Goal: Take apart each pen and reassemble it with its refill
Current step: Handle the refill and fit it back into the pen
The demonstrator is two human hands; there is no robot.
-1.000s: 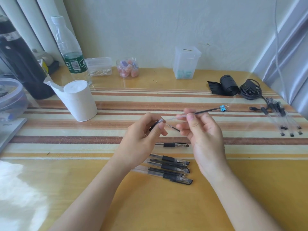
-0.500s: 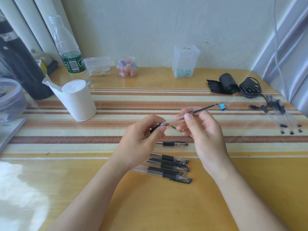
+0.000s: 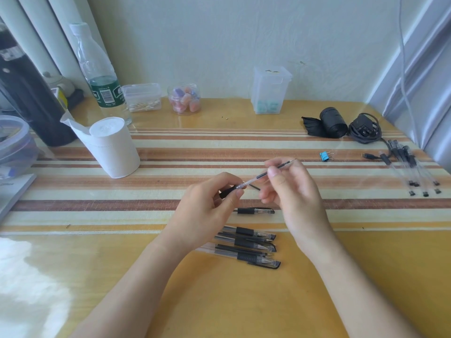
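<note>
Your single head camera looks forward and down, close above your fingers (image 3: 273, 172), the tabletop (image 3: 231, 301) stretching beyond them to the wall (image 3: 219, 45).

Refill (image 3: 262, 176) now deeper inside barrel (image 3: 246, 183).

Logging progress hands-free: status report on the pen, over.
Left hand grips black pen piece. Right hand pinches refill, end meeting that piece. Other pens lie apart, nearer you.
</note>
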